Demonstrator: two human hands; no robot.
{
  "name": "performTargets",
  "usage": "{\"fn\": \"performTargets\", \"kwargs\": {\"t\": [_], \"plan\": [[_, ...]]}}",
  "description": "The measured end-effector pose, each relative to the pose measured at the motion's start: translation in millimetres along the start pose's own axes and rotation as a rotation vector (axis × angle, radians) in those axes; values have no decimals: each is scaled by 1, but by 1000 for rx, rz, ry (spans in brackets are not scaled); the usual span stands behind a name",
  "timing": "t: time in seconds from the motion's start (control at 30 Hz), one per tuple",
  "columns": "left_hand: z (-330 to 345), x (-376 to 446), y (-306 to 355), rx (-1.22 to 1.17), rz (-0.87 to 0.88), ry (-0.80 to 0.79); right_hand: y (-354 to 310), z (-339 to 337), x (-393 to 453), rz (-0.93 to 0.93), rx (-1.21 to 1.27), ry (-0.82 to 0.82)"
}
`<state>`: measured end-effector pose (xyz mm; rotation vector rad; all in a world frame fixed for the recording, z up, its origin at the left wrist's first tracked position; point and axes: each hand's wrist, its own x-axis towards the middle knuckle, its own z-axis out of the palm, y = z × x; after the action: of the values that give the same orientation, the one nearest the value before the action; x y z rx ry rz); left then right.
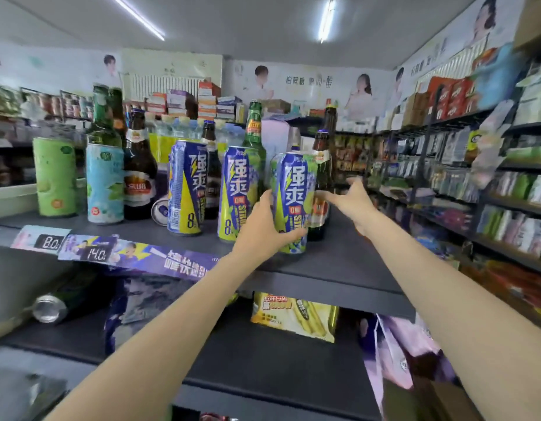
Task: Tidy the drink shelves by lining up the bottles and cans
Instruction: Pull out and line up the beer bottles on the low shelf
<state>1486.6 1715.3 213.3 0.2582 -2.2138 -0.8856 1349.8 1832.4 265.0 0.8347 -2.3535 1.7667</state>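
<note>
A: Top shelf [339, 262], left to right?
B: Green can [54, 177] upright at far left. Next a pale blue can [105, 183], a green bottle [103, 117] behind it. Then a brown bottle [139, 165] with a red label. A can lying on its side [160, 211] sits low, just beside the first blue can [185, 186].

A: Blue cans, how many?
B: 3 upright. Second blue can [234, 192] stands right of the first, a green bottle with an orange neck label [254, 129] behind it. Third blue can [293, 202] is nearest the shelf's front edge, furthest right.

A: Hands?
B: Left hand [263, 226] grips the third blue can, fingers wrapped round its lower left side, can standing on the shelf. Right hand [351, 199] is spread, fingers straight, just right of that can; fingertips are at a dark bottle [322, 189] behind it, contact unclear.

A: Below?
B: Price tags [65, 244] on the shelf edge at left. Lower shelf [263, 360]: a toppled can [59, 302] at left, a yellow pack [293, 317] under the hands.
</note>
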Motion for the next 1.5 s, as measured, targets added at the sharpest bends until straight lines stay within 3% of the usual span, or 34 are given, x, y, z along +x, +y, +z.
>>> {"fn": "performTargets", "kwargs": {"t": [0.37, 0.67, 0.8, 0.93, 1.0, 1.13, 1.23, 1.33, 1.5], "plan": [[9, -9, 2, 36, 9, 113, 14, 35, 19, -31, 102, 41], [9, -10, 2, 119, 39, 82, 16, -22, -23, -146, 22, 68], [8, -18, 11, 291, 162, 225, -10, -45, -69, -212, 42, 99], [-15, -58, 21, -7, 289, 337, -40, -47, -133, -248, 120, 72], [-30, -98, 15, -276, 254, 193, -44, -36, -172, -234, 201, 40], [-62, -189, -27, -626, 102, -322, -33, 19, -252, -168, 361, -1], [-77, -246, -76, -523, 71, -378, -4, 74, -302, -93, 389, -77], [-81, -291, -143, -508, -81, -436, 43, 129, -337, -9, 324, -213], [-55, -367, -282, -362, -276, -524, 170, 235, -386, 134, 282, -331]]}}
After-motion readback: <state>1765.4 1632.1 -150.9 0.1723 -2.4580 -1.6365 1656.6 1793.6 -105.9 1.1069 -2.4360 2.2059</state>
